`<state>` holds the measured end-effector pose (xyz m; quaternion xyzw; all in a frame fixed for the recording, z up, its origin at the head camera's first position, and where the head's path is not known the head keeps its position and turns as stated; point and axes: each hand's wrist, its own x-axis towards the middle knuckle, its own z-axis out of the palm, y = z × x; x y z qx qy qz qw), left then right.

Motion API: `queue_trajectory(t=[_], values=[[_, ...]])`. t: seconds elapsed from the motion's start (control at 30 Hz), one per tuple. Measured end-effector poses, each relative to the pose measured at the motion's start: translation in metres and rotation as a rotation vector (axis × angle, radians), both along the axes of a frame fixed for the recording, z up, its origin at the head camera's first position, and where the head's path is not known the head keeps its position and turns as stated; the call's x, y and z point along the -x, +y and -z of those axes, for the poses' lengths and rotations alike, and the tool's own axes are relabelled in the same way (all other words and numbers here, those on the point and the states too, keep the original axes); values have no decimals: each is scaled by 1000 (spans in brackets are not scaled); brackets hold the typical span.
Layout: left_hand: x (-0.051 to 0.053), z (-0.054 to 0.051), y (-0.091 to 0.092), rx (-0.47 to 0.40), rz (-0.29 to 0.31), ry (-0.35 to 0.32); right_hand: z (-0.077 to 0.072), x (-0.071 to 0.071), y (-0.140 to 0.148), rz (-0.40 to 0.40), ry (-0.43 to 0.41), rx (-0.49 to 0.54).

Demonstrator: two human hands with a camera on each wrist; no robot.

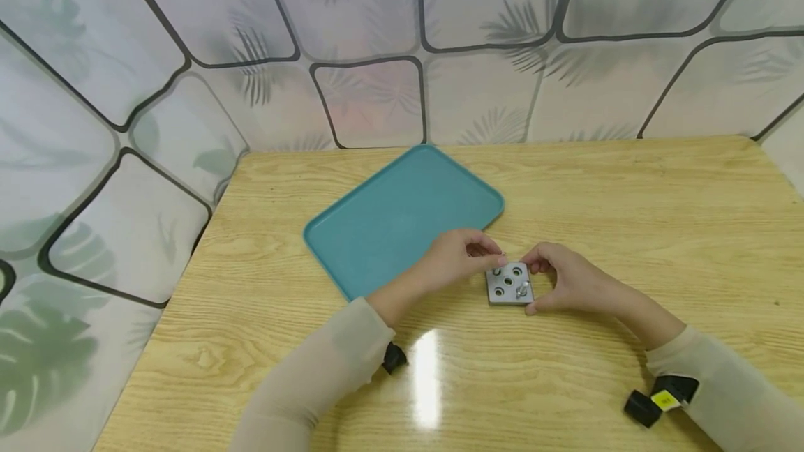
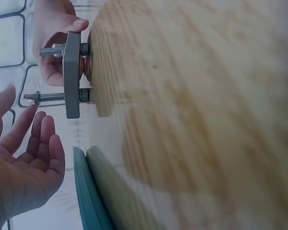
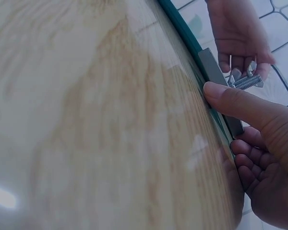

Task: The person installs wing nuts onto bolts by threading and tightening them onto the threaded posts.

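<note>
A square grey metal plate (image 1: 516, 282) with several round holes lies near the table's middle. Two bolts stand up through it, each carrying a wing nut; one wing nut (image 1: 522, 290) shows at the plate's near right corner. My right hand (image 1: 574, 281) grips the plate's right side between thumb and fingers. At the far left corner, my left hand (image 1: 455, 257) has thumb and index finger around the other wing nut (image 2: 32, 97), high on its bolt (image 2: 53, 97). In the left wrist view, the remaining fingers are loosely bent, and bolt heads (image 2: 85, 94) show beneath the plate.
A teal tray (image 1: 402, 208) lies at an angle behind and left of the plate, its right corner close to my left hand. All of it stands on a wood-grain table (image 1: 659, 229). A patterned wall (image 1: 484, 96) rises along the far edge.
</note>
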<state>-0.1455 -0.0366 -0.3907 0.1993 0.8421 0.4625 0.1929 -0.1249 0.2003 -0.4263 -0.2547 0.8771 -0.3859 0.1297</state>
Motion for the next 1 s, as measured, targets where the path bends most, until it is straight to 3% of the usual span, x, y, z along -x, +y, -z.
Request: queue_trajectory(t=[0.13,0.27,0.5,0.6,0.7,1.0], values=[[3,3,0,-15,53,-10,-1,0,0,-7,-2,9],[5,6,0,-23,64,-18,-1,0,0,-8,-12,10],[9,10,-6,-90,-59,-107,-2,0,-1,4,-14,-10],[10,9,-7,-81,-92,-115,-2,1,-1,2,-17,-7],[10,8,-7,-73,-66,-108,-1,1,0,-2,-16,-1],[8,6,-2,-91,89,-108,-2,1,0,-2,-13,-12]])
